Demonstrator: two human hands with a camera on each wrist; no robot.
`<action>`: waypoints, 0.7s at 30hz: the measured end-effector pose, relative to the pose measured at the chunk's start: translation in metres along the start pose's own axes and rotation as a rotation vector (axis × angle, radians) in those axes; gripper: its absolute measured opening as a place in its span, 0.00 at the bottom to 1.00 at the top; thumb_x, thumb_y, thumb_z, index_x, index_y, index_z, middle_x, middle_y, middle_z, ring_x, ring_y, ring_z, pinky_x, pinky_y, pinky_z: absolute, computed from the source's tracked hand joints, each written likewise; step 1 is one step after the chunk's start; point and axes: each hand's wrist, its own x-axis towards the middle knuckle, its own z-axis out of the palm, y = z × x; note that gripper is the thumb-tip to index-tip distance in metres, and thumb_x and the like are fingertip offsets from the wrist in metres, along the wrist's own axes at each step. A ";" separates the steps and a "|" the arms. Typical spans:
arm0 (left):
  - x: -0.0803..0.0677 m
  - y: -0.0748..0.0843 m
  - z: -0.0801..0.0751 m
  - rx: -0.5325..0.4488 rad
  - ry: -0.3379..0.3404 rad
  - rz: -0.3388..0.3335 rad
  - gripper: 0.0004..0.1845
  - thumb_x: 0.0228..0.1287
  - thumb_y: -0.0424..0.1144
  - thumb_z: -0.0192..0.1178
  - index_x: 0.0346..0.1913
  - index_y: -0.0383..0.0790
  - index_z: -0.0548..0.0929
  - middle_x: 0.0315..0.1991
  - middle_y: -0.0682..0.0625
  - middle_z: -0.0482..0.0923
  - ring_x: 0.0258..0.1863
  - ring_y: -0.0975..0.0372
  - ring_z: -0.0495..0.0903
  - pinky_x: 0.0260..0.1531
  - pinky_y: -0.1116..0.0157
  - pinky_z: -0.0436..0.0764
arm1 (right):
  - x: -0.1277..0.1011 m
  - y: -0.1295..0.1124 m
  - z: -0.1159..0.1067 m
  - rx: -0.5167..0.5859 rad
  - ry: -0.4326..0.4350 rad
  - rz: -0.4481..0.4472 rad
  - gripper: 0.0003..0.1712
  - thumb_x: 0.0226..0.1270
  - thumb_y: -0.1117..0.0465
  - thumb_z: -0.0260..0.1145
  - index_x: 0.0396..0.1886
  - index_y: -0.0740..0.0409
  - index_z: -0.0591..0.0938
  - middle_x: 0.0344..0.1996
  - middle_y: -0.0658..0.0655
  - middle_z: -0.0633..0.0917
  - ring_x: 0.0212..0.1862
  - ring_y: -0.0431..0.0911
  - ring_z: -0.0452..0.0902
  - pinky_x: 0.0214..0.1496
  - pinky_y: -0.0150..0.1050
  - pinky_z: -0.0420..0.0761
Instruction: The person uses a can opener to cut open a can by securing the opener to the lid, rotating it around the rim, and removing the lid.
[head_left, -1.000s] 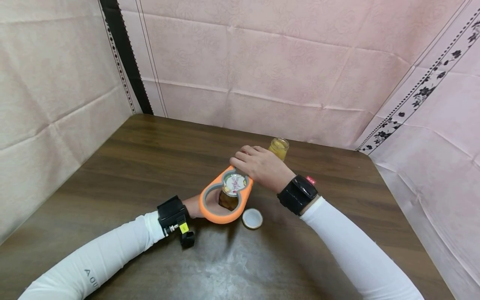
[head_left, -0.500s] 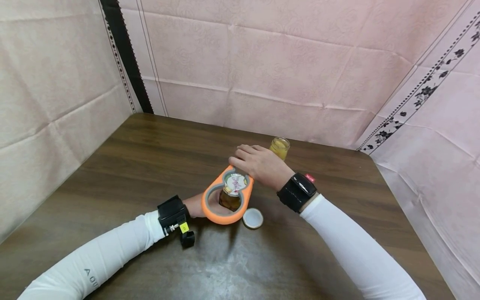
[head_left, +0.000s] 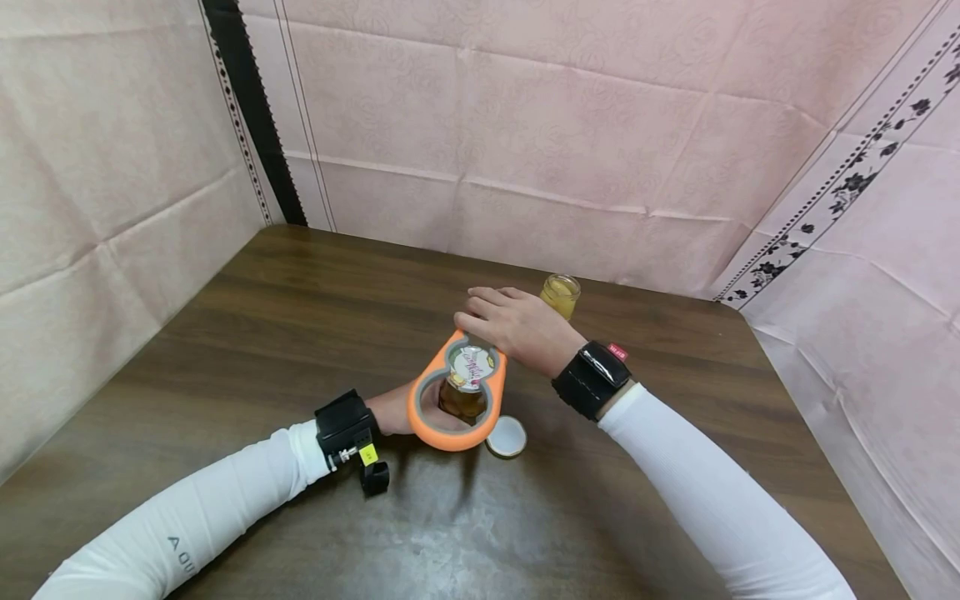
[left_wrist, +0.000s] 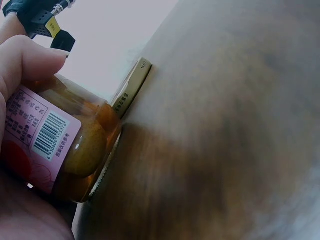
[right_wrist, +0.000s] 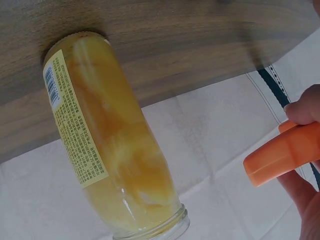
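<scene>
My left hand (head_left: 396, 408) grips a glass jar of brown fruit (left_wrist: 92, 137) with a pink barcode label; it stands on the table. An orange jar opener (head_left: 450, 439) with grey lining lies over the jar's top. One of its smaller openings surrounds the white printed lid (head_left: 470, 367), and its widest loop points towards me. My right hand (head_left: 521, 327) holds the opener's far end, thumb and finger on opposite sides in the right wrist view. A loose lid (head_left: 506, 437), white inside and gold at the rim, lies just right of the held jar.
Behind my right hand stands an uncapped glass jar of yellow fruit (right_wrist: 117, 130), close to the back edge of the brown wooden table (head_left: 247, 350). Pale pink cloth (head_left: 487, 150) hangs along the back and both sides.
The opener has turned slightly counterclockwise seen from above: its near loop moved right and its far end a little left, along with my right hand. My left hand stays around the jar.
</scene>
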 end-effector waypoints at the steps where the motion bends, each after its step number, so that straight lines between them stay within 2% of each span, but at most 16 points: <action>1: 0.000 -0.001 0.000 -0.005 -0.004 0.011 0.65 0.57 0.44 0.74 0.82 0.48 0.32 0.83 0.40 0.41 0.72 0.67 0.64 0.74 0.73 0.59 | 0.000 0.000 0.000 0.003 -0.003 -0.001 0.28 0.64 0.68 0.73 0.61 0.50 0.74 0.58 0.54 0.82 0.68 0.51 0.74 0.67 0.46 0.78; 5: 0.001 -0.004 -0.001 -0.004 0.025 0.025 0.66 0.55 0.43 0.75 0.82 0.42 0.34 0.82 0.36 0.43 0.70 0.68 0.65 0.72 0.73 0.63 | 0.001 0.001 -0.001 0.014 -0.016 -0.005 0.30 0.62 0.68 0.74 0.63 0.50 0.74 0.59 0.54 0.82 0.70 0.51 0.72 0.67 0.46 0.78; 8: 0.001 -0.004 0.000 -0.038 0.035 0.007 0.65 0.54 0.41 0.75 0.82 0.37 0.35 0.78 0.29 0.50 0.65 0.67 0.71 0.68 0.72 0.69 | 0.002 0.002 0.000 0.022 -0.021 -0.009 0.31 0.62 0.68 0.74 0.63 0.50 0.74 0.60 0.53 0.82 0.70 0.51 0.72 0.67 0.47 0.77; 10: 0.001 -0.004 0.000 -0.056 0.030 -0.002 0.64 0.54 0.35 0.74 0.81 0.35 0.36 0.75 0.25 0.54 0.61 0.66 0.75 0.65 0.71 0.72 | 0.003 0.003 -0.001 0.028 -0.020 -0.013 0.31 0.61 0.68 0.74 0.63 0.50 0.74 0.60 0.53 0.82 0.70 0.52 0.72 0.67 0.47 0.78; 14: 0.002 0.000 0.002 0.015 0.009 0.037 0.61 0.51 0.25 0.71 0.79 0.29 0.38 0.68 0.23 0.62 0.58 0.68 0.76 0.62 0.71 0.74 | 0.003 0.003 -0.001 0.042 -0.013 -0.022 0.29 0.64 0.68 0.72 0.62 0.50 0.75 0.60 0.52 0.82 0.70 0.52 0.72 0.66 0.48 0.78; 15: 0.003 0.001 0.003 0.052 0.009 0.046 0.60 0.51 0.24 0.71 0.79 0.29 0.39 0.68 0.24 0.64 0.59 0.69 0.75 0.62 0.72 0.73 | 0.004 0.003 -0.001 0.045 -0.010 -0.024 0.27 0.65 0.68 0.72 0.62 0.50 0.75 0.60 0.52 0.82 0.70 0.52 0.72 0.66 0.48 0.78; 17: 0.005 0.003 0.004 0.065 -0.002 0.070 0.59 0.50 0.21 0.70 0.79 0.28 0.40 0.66 0.24 0.66 0.58 0.68 0.76 0.61 0.71 0.74 | 0.004 0.004 -0.001 0.048 -0.004 -0.029 0.25 0.66 0.68 0.70 0.61 0.50 0.75 0.59 0.52 0.82 0.70 0.52 0.72 0.65 0.48 0.79; 21: 0.007 0.001 0.003 0.099 0.022 0.064 0.57 0.49 0.27 0.72 0.77 0.24 0.45 0.65 0.26 0.66 0.58 0.62 0.75 0.61 0.68 0.75 | 0.005 0.004 0.000 0.038 0.011 -0.037 0.23 0.68 0.68 0.68 0.60 0.50 0.76 0.59 0.52 0.83 0.70 0.52 0.73 0.63 0.48 0.80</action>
